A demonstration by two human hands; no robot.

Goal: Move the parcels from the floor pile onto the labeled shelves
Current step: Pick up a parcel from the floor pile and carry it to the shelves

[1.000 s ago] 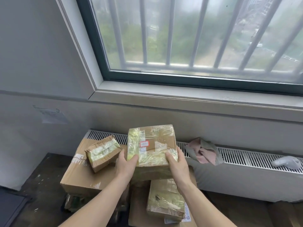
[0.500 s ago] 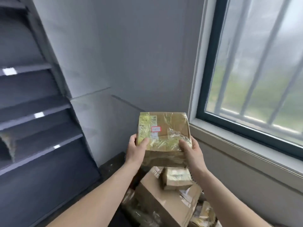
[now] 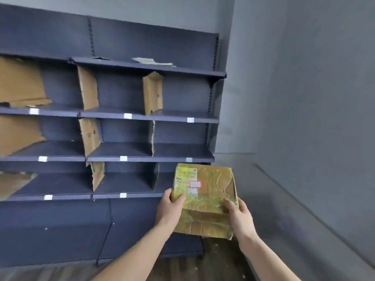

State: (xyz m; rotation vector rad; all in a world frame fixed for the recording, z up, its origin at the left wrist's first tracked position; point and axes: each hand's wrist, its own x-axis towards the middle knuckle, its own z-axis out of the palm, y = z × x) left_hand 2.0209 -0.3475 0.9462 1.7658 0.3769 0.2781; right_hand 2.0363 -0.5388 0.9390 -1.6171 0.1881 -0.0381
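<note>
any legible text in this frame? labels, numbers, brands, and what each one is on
None can be read.
Parcel in left hand and right hand: red-bordered sticker, print too blurred.
Same parcel: printed label at its top left, print too small.
Shelves: white edge tags, no print shows.
Cardboard dividers: dark marks, unreadable.

Two bare forearms, bare hands (image 3: 205, 214), no sleeves

No print can be read: the parcel (image 3: 205, 191) bears blurred labels, one red-bordered, and the shelves (image 3: 146, 116) carry blank-looking white tags.
</note>
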